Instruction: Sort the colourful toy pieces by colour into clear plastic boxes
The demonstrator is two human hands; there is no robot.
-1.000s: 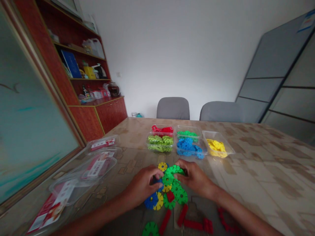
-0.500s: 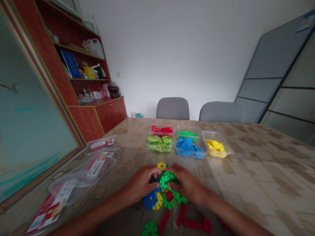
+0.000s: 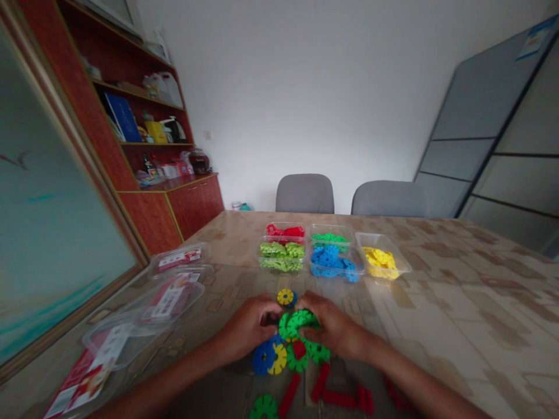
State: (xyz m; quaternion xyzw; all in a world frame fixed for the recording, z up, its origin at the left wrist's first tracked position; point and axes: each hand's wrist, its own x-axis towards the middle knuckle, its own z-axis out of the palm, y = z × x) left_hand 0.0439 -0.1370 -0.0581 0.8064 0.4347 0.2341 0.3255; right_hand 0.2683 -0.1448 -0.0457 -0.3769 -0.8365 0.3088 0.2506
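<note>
Near the bench's front edge: both hands, left (image 3: 248,329) and right (image 3: 332,327), now closed together gripping green notched plastic discs (image 3: 296,322).

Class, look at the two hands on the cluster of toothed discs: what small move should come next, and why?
Probably press the green disc down into its neighbours. Both the left hand and right hand pinch it at the top of the disc cluster, and it looks tilted, not yet level with the others.

You face a plain white wall (image 3: 314,87) with two grey chairs (image 3: 304,194) tucked behind the patterned worktop (image 3: 458,302). To your left stands a red-brown wooden cabinet (image 3: 174,203) with cluttered shelves; to your right, grey panelled doors (image 3: 493,151).
</note>
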